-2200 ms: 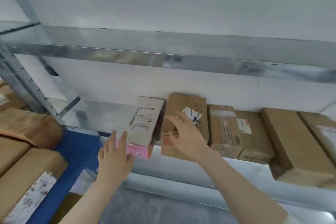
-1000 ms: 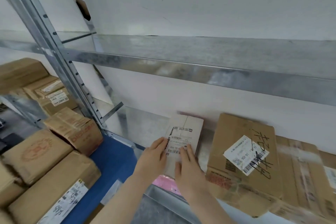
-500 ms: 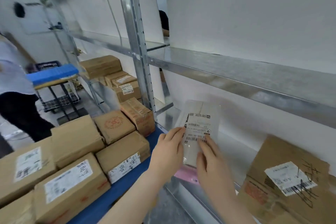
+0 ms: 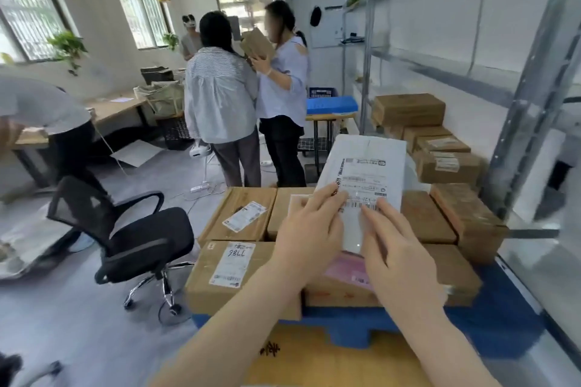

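Step in hand: the person is carrying a white parcel (image 4: 364, 173) away from the metal rack (image 4: 534, 97) on the right. They are holding it over the stacked cardboard boxes (image 4: 242, 214), which looks like the transfer between shelf and pile.

Parcel: it is hanging in the air above the boxes with its label side facing up and its far end tilting upward. Its pink near end (image 4: 345, 267) is showing between the wrists. It is touching nothing but the hands.

Left hand (image 4: 309, 236): it is grasping the near left part of the parcel. The fingers are lying fairly flat across the label and the thumb is hiding underneath.

Right hand (image 4: 396, 248): it is grasping the near right part in the same way, with its fingertips resting just below the barcode.

Boxes: they are sitting close together on a blue pallet (image 4: 490, 324), several with white labels facing up.

Next move, as a judgement: the person is probably looking for a place to set the parcel down. That is calling for a flat, free box top, a level lowering, and both hands letting go only once it is resting.

Surroundings: an office chair (image 4: 125, 229) is standing just left of the pallet. Other people (image 4: 220, 97) are standing further back, one of them holding a box.
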A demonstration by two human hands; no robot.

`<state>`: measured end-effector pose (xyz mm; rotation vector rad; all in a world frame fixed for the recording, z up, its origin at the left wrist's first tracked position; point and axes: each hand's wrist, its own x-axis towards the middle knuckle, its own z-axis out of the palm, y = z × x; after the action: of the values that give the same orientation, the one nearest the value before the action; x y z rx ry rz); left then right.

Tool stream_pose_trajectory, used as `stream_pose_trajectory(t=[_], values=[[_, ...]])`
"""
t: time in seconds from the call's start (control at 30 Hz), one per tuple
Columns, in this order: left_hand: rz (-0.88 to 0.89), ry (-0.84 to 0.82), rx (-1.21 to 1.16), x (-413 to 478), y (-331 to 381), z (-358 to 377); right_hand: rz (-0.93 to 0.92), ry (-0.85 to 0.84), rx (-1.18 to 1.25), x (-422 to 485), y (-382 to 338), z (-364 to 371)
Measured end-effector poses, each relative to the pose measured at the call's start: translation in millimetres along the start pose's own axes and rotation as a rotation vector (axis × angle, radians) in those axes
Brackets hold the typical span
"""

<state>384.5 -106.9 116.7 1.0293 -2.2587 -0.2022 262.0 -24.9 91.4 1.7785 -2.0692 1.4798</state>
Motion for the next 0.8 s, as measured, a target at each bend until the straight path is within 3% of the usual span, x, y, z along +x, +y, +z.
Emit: stream_pose_trajectory(t=[0.17, 0.33, 0.5, 0.67, 0.8], values=[[-0.186, 0.012, 0.079, -9, -105, -49, -0.104, -0.135, 0.118, 30, -50, 103], [-0.302, -0.039, 0.112, 6, -201, -67, -0.093, -0.222, 0.148, 63, -78, 200], [-0.250, -0.154, 0.344, 32, -288, -55, -0.075, -0.278, 0.125, 95, -83, 277], [-0.261, -0.247, 0.366, 52, -339, -24, -0.012, -0.367, 0.095, 114, -60, 330], [-0.362, -0.245, 0.226, 55, -355, 2, 0.024, -0.449, 0.057, 116, -37, 356]])
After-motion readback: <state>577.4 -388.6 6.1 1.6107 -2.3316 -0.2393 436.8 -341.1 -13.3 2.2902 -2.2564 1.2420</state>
